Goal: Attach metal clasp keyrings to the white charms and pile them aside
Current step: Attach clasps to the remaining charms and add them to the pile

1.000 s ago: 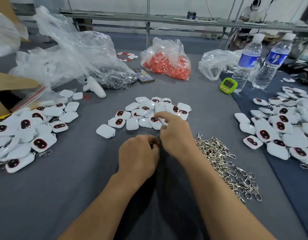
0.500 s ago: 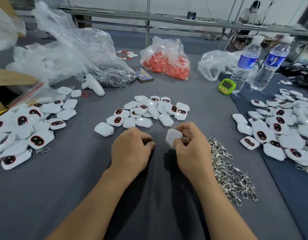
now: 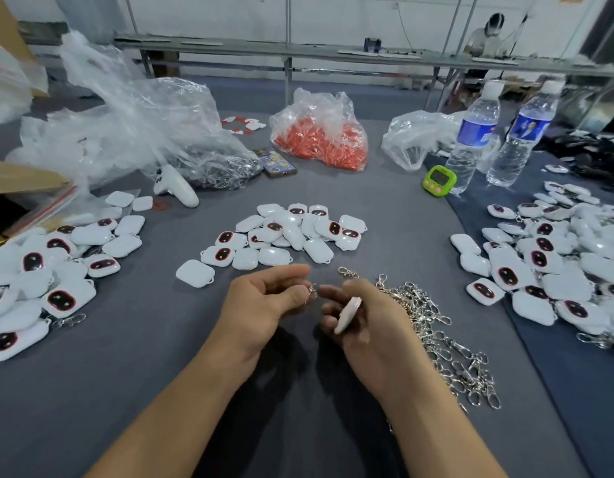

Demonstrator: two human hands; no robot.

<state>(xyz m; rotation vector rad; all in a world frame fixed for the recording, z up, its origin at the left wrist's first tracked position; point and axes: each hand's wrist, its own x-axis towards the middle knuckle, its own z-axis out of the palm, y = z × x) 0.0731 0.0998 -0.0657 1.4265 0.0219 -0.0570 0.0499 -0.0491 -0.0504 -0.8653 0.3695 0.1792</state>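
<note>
My left hand (image 3: pixel 264 301) pinches a small metal clasp keyring (image 3: pixel 311 292) between thumb and fingers. My right hand (image 3: pixel 364 315) grips a white charm (image 3: pixel 348 315) edge-on, close beside the clasp. A pile of loose white charms (image 3: pixel 288 236) lies just beyond both hands. A heap of metal clasp keyrings (image 3: pixel 433 326) sits right of my right hand. White charms with clasps attached are piled at the left (image 3: pixel 47 270); more white charms lie at the right (image 3: pixel 557 263).
Clear plastic bags (image 3: pixel 126 132) and a bag of orange parts (image 3: pixel 319 136) lie at the back. A phone (image 3: pixel 274 162), a white controller (image 3: pixel 176 188), a green timer (image 3: pixel 439 181) and two water bottles (image 3: pixel 471 139) stand beyond the charms. The grey cloth table (image 3: pixel 126 357) spreads in front.
My right hand picked a white charm from the middle pile and drew it back, then turned it edge-on. Both hands lifted slightly and the left hand's fingers opened out around the clasp.
</note>
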